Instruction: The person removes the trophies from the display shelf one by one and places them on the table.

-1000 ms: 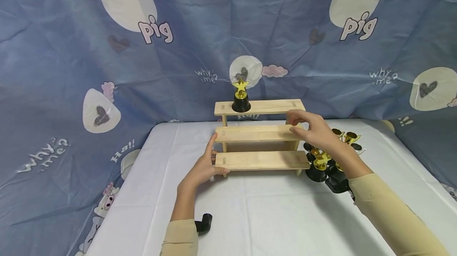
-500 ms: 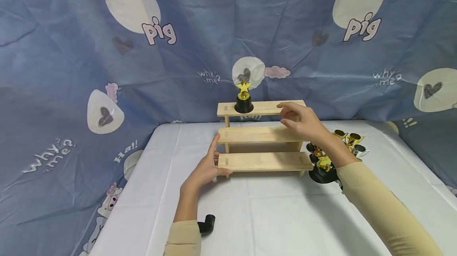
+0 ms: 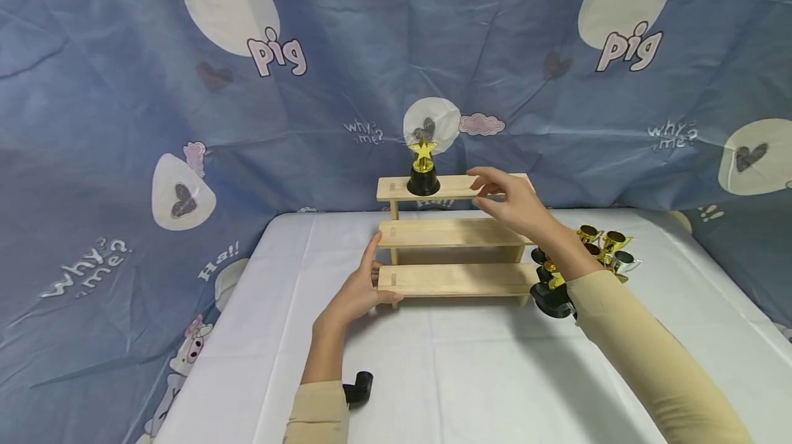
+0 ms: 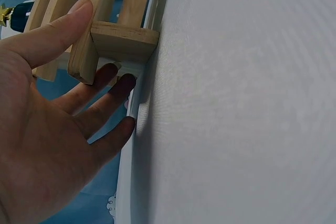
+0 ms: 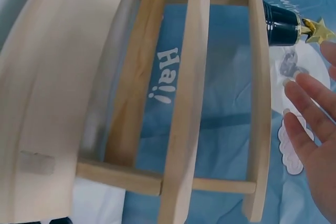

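A three-tier wooden display stand (image 3: pixel 458 280) stands on the white-covered table. My left hand (image 3: pixel 354 294) rests at its left end, thumb on the bottom shelf's front edge and index finger extended up to the middle shelf's end. In the left wrist view the other fingers (image 4: pixel 107 106) spread loosely below the shelf ends. A gold star trophy (image 3: pixel 423 181) with a black base stands upright on the left part of the top shelf. My right hand (image 3: pixel 510 205), fingers loosely bent and nothing between them, hovers in front of the top shelf, right of the trophy.
Right of the stand, several small trophies crowd together, among them gold cups (image 3: pixel 612 241) and a silver cup (image 3: pixel 621 262), partly hidden by the right forearm. A blue printed cloth (image 3: pixel 334 52) hangs behind the table. A black piece (image 3: pixel 361 387) sits beside the left wrist.
My right hand has moved left and upward from the middle shelf's right end to the top shelf, closer to the star trophy. The left hand stays at the stand's end; the view has shifted slightly.
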### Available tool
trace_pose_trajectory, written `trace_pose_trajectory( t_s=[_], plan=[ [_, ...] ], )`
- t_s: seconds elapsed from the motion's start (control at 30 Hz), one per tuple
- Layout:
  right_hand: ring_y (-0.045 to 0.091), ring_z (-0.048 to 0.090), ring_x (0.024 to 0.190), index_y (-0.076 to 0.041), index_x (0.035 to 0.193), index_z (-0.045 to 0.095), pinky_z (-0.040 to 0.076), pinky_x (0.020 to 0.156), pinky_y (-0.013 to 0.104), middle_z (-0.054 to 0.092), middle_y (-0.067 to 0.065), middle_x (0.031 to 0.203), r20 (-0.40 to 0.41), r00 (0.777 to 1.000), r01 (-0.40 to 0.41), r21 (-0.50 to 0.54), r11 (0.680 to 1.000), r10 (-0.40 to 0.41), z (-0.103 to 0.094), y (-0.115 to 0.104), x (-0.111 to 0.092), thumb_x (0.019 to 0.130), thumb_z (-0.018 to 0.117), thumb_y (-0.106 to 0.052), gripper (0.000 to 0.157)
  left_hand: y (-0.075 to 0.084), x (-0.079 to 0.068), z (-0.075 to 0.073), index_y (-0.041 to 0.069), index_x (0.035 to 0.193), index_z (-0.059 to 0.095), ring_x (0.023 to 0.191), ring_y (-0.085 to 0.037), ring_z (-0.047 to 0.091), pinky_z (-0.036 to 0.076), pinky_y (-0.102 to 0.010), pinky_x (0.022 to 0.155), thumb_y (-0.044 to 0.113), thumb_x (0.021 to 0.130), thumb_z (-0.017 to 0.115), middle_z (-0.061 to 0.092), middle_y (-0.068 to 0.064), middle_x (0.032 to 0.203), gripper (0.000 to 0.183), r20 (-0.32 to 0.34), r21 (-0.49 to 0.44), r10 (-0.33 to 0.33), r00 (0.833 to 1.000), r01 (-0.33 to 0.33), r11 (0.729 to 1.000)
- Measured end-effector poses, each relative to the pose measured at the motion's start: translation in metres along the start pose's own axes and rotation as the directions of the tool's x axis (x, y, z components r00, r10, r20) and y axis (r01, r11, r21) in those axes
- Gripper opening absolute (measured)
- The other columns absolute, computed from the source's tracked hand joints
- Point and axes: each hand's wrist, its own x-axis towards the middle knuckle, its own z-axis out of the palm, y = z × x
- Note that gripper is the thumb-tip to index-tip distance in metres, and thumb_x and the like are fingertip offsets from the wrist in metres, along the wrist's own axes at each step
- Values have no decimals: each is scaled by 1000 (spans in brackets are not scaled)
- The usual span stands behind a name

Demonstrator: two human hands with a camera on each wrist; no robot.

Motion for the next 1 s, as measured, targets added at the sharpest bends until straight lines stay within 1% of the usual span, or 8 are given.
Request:
trace_pose_trajectory(
  t_s=[0.13,0.33,0.57,0.7,0.87,1.0],
  plan=[
    [24,65,106,-23,140,55,48,97,48,65,12,121,-2,1000,-7,3,1000,7,4,-3,8,93,67,-15,50,-2,0,0,63,149,2,117,-30,62,50,-49,92,17,69,90,58,-9,123,128,0,-9,-1,1000,1,1000],
    [26,65,107,-25,141,54,48,97,50,64,14,123,-6,1000,-6,-1,1000,6,6,-8,15,93,67,-16,50,-3,0,2,62,149,2,116,-30,62,50,-49,90,17,69,90,57,-10,123,128,6,-7,-4,1000,4,1000],
    [23,65,106,-27,141,53,46,100,47,64,11,126,-25,1000,11,-5,1000,-11,10,-12,24,94,68,-21,50,-1,1,3,66,147,1,118,-29,61,50,-48,91,16,70,89,57,-8,125,126,22,-10,-9,1000,9,1000],
    [22,65,106,-25,141,54,46,101,45,64,9,126,-28,999,25,-21,999,-26,11,-16,32,93,69,-22,50,-2,2,2,67,145,1,117,-28,62,50,-46,90,16,71,89,56,-7,125,126,25,-12,-11,1000,11,1000],
    [23,63,109,-23,142,54,46,101,44,63,6,126,-20,999,29,-15,999,-29,12,-23,44,94,68,-19,50,0,2,0,65,148,1,122,-32,59,50,-50,91,18,71,90,53,-10,130,126,23,-8,-4,1000,4,1000],
    [22,62,108,-22,142,53,46,102,45,63,6,125,-40,998,49,-11,999,-49,14,-29,53,94,68,-17,51,0,1,-1,65,147,0,126,-34,57,49,-54,95,18,71,90,51,-11,132,127,21,-6,-4,1000,4,1000]
  ],
)
